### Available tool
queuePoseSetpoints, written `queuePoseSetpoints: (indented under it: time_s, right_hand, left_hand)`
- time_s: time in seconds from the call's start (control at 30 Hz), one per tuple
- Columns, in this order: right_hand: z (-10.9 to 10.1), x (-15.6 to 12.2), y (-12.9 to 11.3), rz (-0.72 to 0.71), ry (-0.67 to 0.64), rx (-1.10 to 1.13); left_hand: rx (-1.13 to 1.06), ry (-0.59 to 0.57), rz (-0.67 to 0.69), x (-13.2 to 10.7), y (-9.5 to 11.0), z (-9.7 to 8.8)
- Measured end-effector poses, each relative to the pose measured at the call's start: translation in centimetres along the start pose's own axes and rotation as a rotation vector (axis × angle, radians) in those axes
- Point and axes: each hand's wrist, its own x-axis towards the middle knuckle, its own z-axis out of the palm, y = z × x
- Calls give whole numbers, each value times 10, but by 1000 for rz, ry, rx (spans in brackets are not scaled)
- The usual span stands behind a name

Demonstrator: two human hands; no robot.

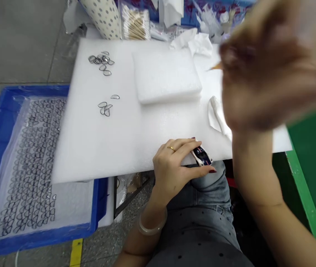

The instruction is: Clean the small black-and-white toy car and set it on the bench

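**A:** We're live over the work, and the left hand [171, 167] has a toy car [201, 156], dark blue and white, right at the front edge of the white foam sheet [96, 148], just above the knee of the jeans [212, 178].

**B:** Those fingers [183, 146] are clamped on it, wrapped round the body. And the right hand [266, 70]?

**A:** Pure blur, up high! I can't tell whether its fingers are apart or together. A small orange tip [216, 66] pokes out beside it, too smeared to name.

**B:** Where's the danger?

**A:** That edge, I'd say. A loosened grip there could drop the car onto the lap or the floor. A wide sweep of the right hand might also catch the crumpled tissue [216, 115] or scatter the loose clusters of teardrop-shaped rings [101, 63].

**B:** Now the surface and the room: a thick foam block [166, 74] sits on the sheet, with a bag of cotton swabs [135, 26] beyond it. To the left lies a blue tray [35, 90], packed with rows of similar rings [27, 167]. There's a green counter [310, 178] at right, and grey floor [16, 44] with a yellow stripe [76, 254] below.
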Motion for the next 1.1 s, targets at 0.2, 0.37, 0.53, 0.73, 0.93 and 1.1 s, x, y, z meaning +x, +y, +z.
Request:
queuePoseSetpoints:
  time_s: [0.2, 0.37, 0.53, 0.73, 0.93, 1.1]
  right_hand:
    - [19, 103, 1, -48, 100, -25]
    - [-8, 79, 6, -198, 357, -10]
    - [-24, 37, 39, 56, 286, -438]
    - [-11, 41, 55, 134, 247, -687]
    - [-20, 31, 46, 180, 286, -273]
    - [-29, 14, 47, 265, 243, -226]
  left_hand:
    - [-23, -145, 33, -1, -6, -12]
    - [75, -143, 85, -4, -8, -7]
    - [190, -109, 101, -4, -7, 1]
    - [174, -100, 24, -5, -4, 0]
    - [190, -79, -16, -4, -2, 2]
    - [206, -41, -21, -7, 1, 8]
